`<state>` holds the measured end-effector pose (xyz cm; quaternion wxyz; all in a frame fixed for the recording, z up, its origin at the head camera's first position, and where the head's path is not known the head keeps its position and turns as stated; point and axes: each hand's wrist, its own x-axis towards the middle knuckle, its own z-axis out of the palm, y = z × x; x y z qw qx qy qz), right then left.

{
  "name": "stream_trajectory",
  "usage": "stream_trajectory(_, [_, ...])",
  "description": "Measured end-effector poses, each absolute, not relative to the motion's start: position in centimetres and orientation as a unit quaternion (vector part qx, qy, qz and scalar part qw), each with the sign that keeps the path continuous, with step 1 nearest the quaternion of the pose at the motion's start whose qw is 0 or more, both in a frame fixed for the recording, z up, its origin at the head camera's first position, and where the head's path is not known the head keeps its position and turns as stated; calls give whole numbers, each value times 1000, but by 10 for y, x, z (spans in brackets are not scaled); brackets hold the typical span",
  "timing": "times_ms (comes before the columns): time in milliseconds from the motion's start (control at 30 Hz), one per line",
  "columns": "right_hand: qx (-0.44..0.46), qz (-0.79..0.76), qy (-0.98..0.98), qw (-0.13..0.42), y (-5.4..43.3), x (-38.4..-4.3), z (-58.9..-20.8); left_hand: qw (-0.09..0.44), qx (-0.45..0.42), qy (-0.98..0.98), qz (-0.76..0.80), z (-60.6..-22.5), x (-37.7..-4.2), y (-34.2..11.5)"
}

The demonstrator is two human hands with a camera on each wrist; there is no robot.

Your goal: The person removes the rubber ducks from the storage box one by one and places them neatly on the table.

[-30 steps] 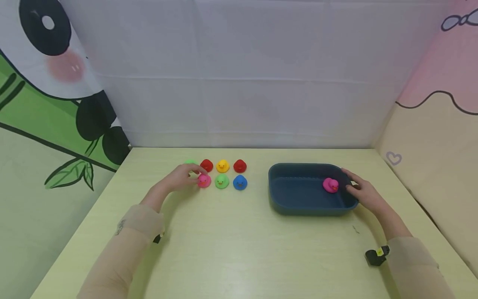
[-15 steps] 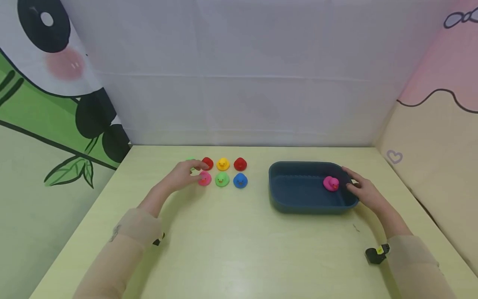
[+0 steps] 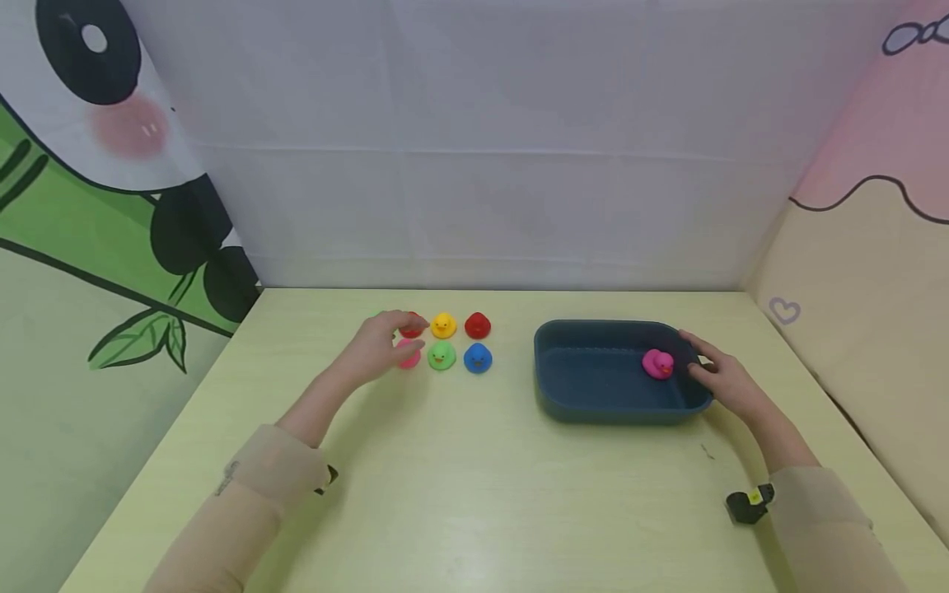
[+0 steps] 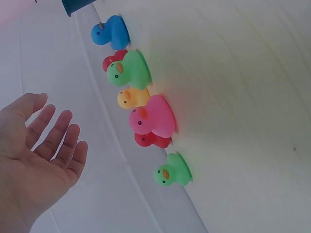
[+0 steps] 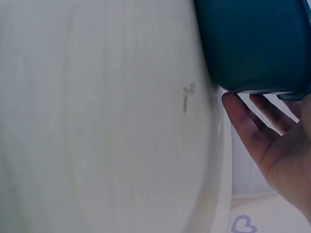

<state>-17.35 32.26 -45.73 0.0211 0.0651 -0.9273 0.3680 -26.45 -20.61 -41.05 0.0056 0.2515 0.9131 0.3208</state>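
My left hand point(image 3: 381, 347) hovers over the left end of two rows of rubber ducks. Its fingers are loosely bent and hold nothing, as the left wrist view point(image 4: 46, 155) shows apart from the ducks. Below it are a pink duck point(image 4: 153, 116), a red duck point(image 4: 153, 140) and a green duck point(image 4: 173, 170); the head view hides that green one. My right hand point(image 3: 730, 383) grips the right end of a dark blue plastic tub point(image 3: 586, 412), thumb at the rim and fingers against the outer wall point(image 5: 257, 48). A magenta duck point(image 3: 657, 364) sits inside the tub.
Right of my left hand are a yellow duck point(image 3: 443, 325), another red duck point(image 3: 478, 325), a second green duck point(image 3: 441, 356) and a blue duck point(image 3: 478, 358). A pale wall point(image 3: 474, 206) rises behind the light wooden table point(image 3: 474, 494), with printed panels at both sides.
My left hand has moved right and lifted slightly, now covering more of the red and pink ducks and the left green one. The right hand, the tub and the ducks stay put.
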Motion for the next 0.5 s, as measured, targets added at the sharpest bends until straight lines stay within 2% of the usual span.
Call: stream_trajectory(500, [69, 367, -927, 20, 325, -176, -460, -35, 243, 898, 365, -397, -235, -176])
